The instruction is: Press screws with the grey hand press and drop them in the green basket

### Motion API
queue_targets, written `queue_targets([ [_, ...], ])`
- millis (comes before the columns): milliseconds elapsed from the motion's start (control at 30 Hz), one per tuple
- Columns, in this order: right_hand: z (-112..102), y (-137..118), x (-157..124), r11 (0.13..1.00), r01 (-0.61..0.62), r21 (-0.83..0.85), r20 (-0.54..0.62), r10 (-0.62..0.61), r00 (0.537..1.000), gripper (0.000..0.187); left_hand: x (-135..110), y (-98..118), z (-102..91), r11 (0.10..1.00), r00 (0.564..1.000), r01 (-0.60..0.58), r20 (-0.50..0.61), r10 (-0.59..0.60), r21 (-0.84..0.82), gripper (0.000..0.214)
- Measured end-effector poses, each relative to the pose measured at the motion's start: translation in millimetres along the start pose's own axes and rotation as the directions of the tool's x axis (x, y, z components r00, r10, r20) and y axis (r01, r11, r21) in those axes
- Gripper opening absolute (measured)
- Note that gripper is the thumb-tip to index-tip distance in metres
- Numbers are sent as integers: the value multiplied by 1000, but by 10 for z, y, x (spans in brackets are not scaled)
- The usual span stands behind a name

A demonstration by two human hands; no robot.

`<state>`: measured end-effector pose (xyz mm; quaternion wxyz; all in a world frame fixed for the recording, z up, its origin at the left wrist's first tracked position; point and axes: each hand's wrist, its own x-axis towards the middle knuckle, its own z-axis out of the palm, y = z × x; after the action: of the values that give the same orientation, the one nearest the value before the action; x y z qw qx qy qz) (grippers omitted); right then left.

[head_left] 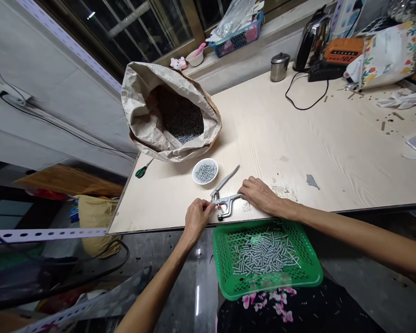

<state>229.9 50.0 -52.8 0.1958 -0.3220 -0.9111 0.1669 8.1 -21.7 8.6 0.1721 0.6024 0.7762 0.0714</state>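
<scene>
A pair of grey snap-fastener pliers (228, 201) lies at the table's front edge, its handles spread apart and a spring between them. My right hand (260, 195) is closed on the end of the lower handle; the upper handle is free. At the jaws, my left hand (197, 216) is closed in a pinch, and what its fingertips hold is too small to make out. Just behind the pliers stands a white bowl (205, 171) of small metal pieces. Below the table edge, a green plastic basket (225, 289) over my lap holds many small ribbed metal pieces.
Behind the bowl a large open sack (138, 115) holds dark small pieces. Green-handled scissors (141, 172) lie at the left edge. Farther back are a lidded metal canister (279, 67), a kettle (312, 39), a black cable (307, 108) and a floral bag (390, 55).
</scene>
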Motion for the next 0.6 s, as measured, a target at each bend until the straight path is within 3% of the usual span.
queue_targets([
  [200,-2,215,23,979,26,202,-131,0,991,20,-100,-17,116,997,996,-78,-44,77,-22,20],
  [433,-76,419,-19,986,-117,115,-77,127,989,17,-72,92,280,997,997,-53,46,55,-54,11],
  [600,-75,393,-26,986,-146,86,-62,152,986,18,-388,237,129,971,976,-167,111,187,-171,12],
])
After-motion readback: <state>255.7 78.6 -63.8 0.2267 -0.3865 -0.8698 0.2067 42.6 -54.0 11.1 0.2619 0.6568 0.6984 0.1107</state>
